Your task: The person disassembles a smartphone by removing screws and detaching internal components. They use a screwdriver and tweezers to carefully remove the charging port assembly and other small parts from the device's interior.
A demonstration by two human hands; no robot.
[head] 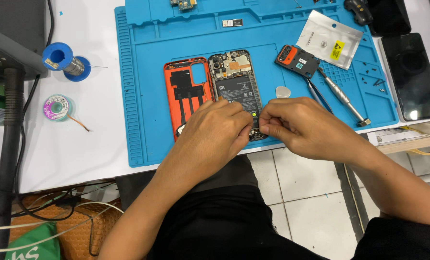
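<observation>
Both hands are working at the lower end of an opened phone (237, 89) lying on a blue mat (143, 96): the left hand (218, 130) is curling closed over the phone's bottom edge, and the right hand (299, 126) is pinching its fingertips (264, 121) together just beside the left, though what they are gripping is too small to tell. An orange back cover (183, 94) is lying at the phone's nine o'clock, touching it, while a screwdriver (342, 97) and a silver bag (328, 38) are sitting toward two o'clock.

Bare forearms on both sides, no watch or rings showing on the left hand (220, 132) or right hand (299, 126); dark black trousers below, black fabric at the right elbow.
</observation>
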